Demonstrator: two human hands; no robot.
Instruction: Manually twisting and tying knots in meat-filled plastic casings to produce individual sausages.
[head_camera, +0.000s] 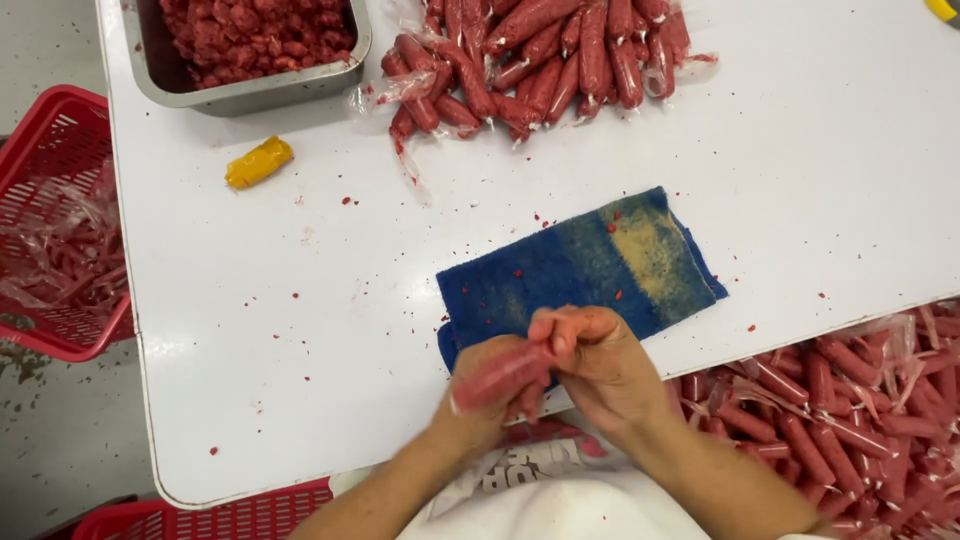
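We grip a red wrapped roll (500, 375) in our left hand (490, 385), closed around it, while our right hand (600, 365) pinches its end, at six o'clock of the blue cloth (580, 265). Squeezing too hard could burst the thin wrapper, spilling filling onto the bench (800, 180).

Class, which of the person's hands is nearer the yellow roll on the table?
Left. The left hand lies below-right of the yellow roll; the right hand is farther right still.

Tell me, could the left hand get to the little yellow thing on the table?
Probably yes, but not right away. The bare white table lies open between the left hand and the yellow piece, yet both hands are busy: the right hand helps hold a red filled tube.
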